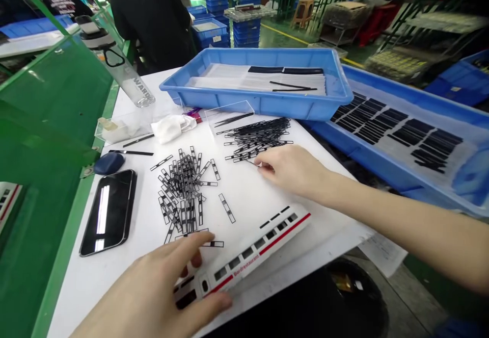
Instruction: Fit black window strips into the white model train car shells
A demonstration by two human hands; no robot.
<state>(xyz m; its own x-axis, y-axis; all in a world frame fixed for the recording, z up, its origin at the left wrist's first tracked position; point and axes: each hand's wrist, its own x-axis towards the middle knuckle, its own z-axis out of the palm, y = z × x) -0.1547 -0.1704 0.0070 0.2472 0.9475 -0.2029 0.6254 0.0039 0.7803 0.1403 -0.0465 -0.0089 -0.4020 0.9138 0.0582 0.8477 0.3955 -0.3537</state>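
Note:
My left hand (148, 292) grips the near end of a white model railcar side panel (244, 256), which has a red stripe, dark window openings and the word "Bordrestaurant". My right hand (290, 171) rests beside a heap of black window-frame strips (255, 139), its fingertips at the heap's near edge. Whether those fingers hold a strip I cannot tell. A second heap of the strips (183, 190) lies between my hands on the white table (244, 195). Black tweezers (229, 120) lie on a clear plastic sheet (229, 111).
A blue tray (255, 98) of stacked strips stands at the table's far edge. A larger blue tray (401, 134) sits to the right. A black phone (109, 213), white cloth (171, 128) and clear tumbler (130, 78) are on the left. A co-worker (148, 17) stands beyond.

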